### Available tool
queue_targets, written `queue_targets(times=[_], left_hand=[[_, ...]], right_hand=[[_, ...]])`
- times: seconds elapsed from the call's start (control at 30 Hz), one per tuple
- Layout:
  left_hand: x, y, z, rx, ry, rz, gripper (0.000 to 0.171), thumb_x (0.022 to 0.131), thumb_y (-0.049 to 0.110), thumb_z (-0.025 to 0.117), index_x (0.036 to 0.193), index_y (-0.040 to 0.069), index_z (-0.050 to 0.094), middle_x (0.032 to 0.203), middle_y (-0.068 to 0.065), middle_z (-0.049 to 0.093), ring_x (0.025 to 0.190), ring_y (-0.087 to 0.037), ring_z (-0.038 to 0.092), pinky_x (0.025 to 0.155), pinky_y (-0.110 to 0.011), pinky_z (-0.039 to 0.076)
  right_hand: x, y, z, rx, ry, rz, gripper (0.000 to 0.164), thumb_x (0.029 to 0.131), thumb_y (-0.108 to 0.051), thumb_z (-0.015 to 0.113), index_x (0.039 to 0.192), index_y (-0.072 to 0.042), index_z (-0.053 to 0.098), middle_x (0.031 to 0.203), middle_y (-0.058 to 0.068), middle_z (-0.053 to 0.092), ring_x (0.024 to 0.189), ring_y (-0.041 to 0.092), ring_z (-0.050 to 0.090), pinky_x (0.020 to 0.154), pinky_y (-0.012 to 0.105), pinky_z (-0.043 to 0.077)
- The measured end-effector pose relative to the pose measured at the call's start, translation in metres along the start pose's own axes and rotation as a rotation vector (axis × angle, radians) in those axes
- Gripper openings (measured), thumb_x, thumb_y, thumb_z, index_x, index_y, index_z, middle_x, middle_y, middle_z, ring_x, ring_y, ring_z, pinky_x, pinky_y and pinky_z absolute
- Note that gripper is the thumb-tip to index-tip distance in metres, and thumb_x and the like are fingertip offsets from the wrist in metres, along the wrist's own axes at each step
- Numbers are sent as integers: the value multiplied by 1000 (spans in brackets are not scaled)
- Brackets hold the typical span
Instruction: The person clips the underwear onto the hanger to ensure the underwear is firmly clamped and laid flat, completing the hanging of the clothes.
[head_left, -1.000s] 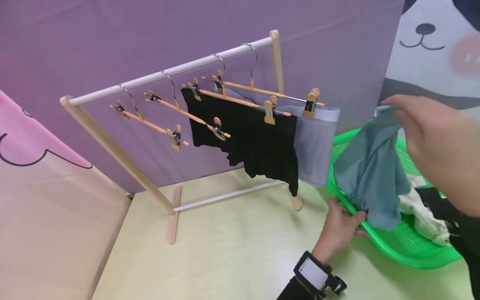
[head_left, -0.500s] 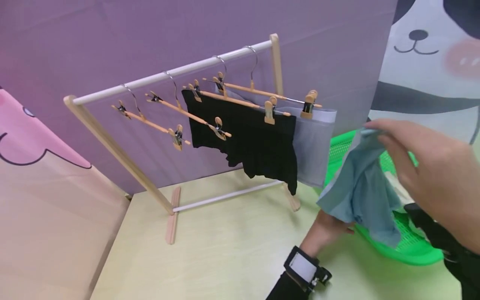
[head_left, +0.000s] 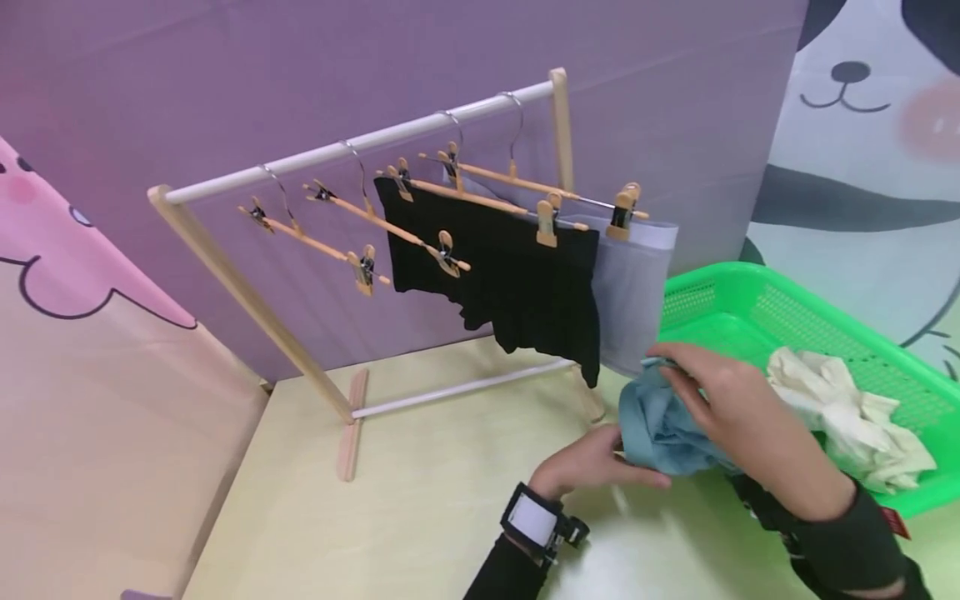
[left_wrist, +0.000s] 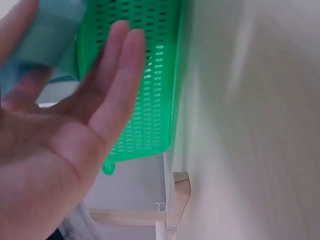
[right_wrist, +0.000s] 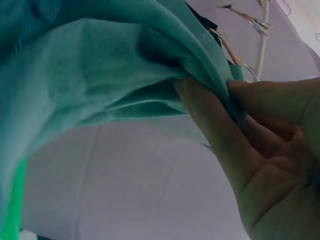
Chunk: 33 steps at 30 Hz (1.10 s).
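Observation:
Teal shorts, bunched up, are between my two hands in front of the rack. My right hand pinches their waistband from above; in the right wrist view, thumb and finger of the right hand close on the teal fabric. At the other side of the shorts, my left hand touches the fabric, its fingers mostly straight. In the left wrist view, the left hand lies palm toward the camera, with the teal cloth between thumb and forefinger, partly covering the fingertip.
A green basket with crumpled cream cloth stands at right. The wooden rack's white rod carries black shorts and a grey-lilac garment on clip hangers. Two bare clip hangers hang left of them.
My right hand has lowered the teal shorts and brought them left, out of the basket. My left hand has let go of the basket rim and moved left, to the shorts.

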<state>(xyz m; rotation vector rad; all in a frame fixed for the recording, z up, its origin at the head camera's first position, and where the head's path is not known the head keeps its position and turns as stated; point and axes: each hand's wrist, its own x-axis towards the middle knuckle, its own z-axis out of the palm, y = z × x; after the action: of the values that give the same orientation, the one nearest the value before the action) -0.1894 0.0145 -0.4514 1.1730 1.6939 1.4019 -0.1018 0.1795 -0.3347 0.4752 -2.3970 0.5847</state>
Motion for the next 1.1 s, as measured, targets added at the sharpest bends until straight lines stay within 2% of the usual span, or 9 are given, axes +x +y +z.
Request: queue_targets(times=[0.13,0.2,0.3,0.37,0.53,0.67,0.8,0.97,1.1], left_hand=[[-5,2,-2,48,49,9,33,99,8,60,131,7,55,112,-8,65,90,-4,62,84,-26,56],[-9,3,-4,98,98,-34,17,101,15,58,113,5,63,97,-6,67,78,-5,62,71,-23,56],[-16,5,-12,165,151,-93,23,100,25,60,87,6,63,82,2,64,69,-2,57,63,-18,50],[-21,5,-17,184,169,-105,28,99,27,61,80,7,61,77,5,61,66,-1,54,61,-16,46],[-33,6,-31,194,183,-115,25,98,27,62,84,6,63,76,8,56,68,1,50,64,-16,45],[-43,7,-41,245,197,-159,29,97,29,63,76,10,59,71,9,50,63,0,45,58,-17,39],[-54,7,-49,310,175,-218,32,95,30,64,70,14,53,63,10,43,55,-1,39,52,-18,33],[-67,4,-60,334,126,-285,26,93,26,66,72,11,62,63,0,55,52,-3,41,49,-17,34],[-80,3,-70,345,159,-341,18,88,22,66,73,11,66,67,-1,63,53,-4,44,49,-19,34]], right_hand=[[-2,0,11,17,-62,35,29,87,-2,73,115,-5,66,102,9,74,76,19,69,60,35,54],[-3,1,13,11,-91,60,27,88,-5,73,114,-5,67,100,8,74,71,14,66,58,32,52],[-4,6,13,7,-127,102,25,87,-7,74,111,-5,68,94,5,73,63,8,60,55,28,48],[-4,10,13,4,-150,123,25,86,-8,75,110,-4,68,90,5,73,63,10,62,55,29,50],[-3,18,13,13,-223,154,23,87,-10,75,108,-3,68,92,8,74,73,22,71,62,39,58],[-2,23,14,14,-278,156,24,86,-12,77,107,-4,69,90,6,74,74,22,71,64,39,58],[-4,30,17,1,-312,147,22,84,-14,79,102,-7,70,86,2,73,73,20,69,63,39,56],[-5,38,24,1,-387,141,22,83,-16,79,100,-7,69,86,1,71,73,19,68,63,38,55],[-5,39,28,25,-474,163,27,82,-19,80,104,-8,70,92,1,71,78,19,67,67,39,55]])
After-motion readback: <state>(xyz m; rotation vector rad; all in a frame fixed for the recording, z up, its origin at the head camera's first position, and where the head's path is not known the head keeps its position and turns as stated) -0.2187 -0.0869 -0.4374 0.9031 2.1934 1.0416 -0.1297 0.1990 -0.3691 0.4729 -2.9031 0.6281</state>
